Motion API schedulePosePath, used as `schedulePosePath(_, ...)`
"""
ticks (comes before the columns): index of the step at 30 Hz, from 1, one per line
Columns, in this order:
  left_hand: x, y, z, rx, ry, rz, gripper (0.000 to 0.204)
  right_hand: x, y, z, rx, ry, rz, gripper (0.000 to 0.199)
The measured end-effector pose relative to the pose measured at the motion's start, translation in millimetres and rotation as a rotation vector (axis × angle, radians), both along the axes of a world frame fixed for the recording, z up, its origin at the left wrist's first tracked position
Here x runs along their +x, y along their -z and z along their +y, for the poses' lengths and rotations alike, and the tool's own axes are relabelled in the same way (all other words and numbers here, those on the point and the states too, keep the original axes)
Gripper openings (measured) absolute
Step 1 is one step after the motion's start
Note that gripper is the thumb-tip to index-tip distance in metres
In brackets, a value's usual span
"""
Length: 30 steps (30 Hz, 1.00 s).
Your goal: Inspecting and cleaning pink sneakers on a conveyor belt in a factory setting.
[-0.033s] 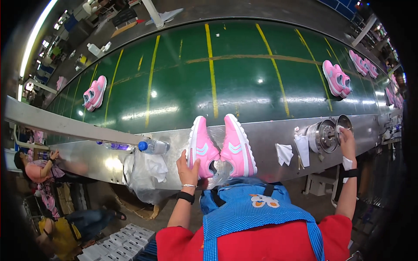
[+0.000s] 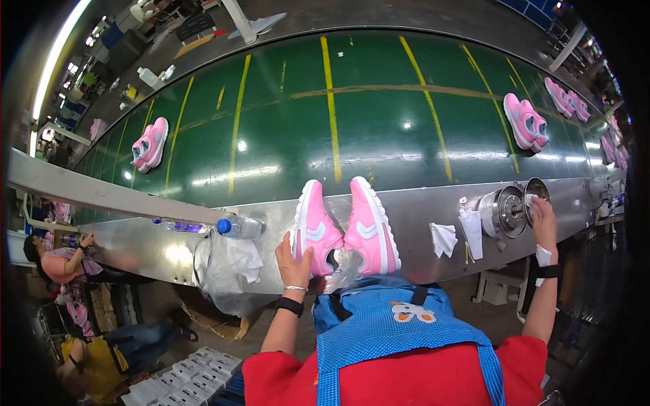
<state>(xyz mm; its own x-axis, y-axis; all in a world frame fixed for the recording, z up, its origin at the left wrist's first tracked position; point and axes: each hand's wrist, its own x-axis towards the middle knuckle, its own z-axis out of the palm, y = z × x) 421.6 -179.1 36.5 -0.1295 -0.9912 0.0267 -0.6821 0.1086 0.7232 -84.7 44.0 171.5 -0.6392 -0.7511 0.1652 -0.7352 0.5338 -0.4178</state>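
Note:
A pair of pink sneakers with white soles and pale blue stripes lies on the metal ledge in front of me, toes pointing away. My left hand (image 2: 293, 262) grips the left sneaker (image 2: 315, 223) near its heel, thumb and fingers on its outer side. Beside it rests the right sneaker (image 2: 367, 230), untouched. Far to the right, my right hand (image 2: 544, 224) holds a small white cloth (image 2: 535, 201) against a round metal lid or dish (image 2: 538, 193). A round metal container (image 2: 504, 211) stands just left of that hand.
White cloths (image 2: 443, 239) lie on the ledge. At left are a blue-capped bottle (image 2: 240, 228) and a plastic bag (image 2: 220, 274). More pink sneakers (image 2: 150, 145) sit on the green conveyor belt (image 2: 284, 149). A pale rail (image 2: 115, 189) crosses at left; a person (image 2: 61, 257) works beyond it.

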Motion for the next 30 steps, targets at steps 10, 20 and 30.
schedulePosePath(10,-30.3,-12.6,19.1,-0.097,0.066,-0.352,0.103,237.3,62.1,-118.1,-0.149,-0.301,-0.388,0.096)
schedulePosePath(20,2.1,11.3,2.6,0.03,0.019,0.205,0.076,268.5,115.3,-164.2,-0.017,-0.374,-0.157,0.087)
schedulePosePath(30,-32.1,-11.7,3.1,1.123,-0.069,1.661,0.035,237.9,89.9,-148.1,-0.48,0.211,-2.18,0.035)
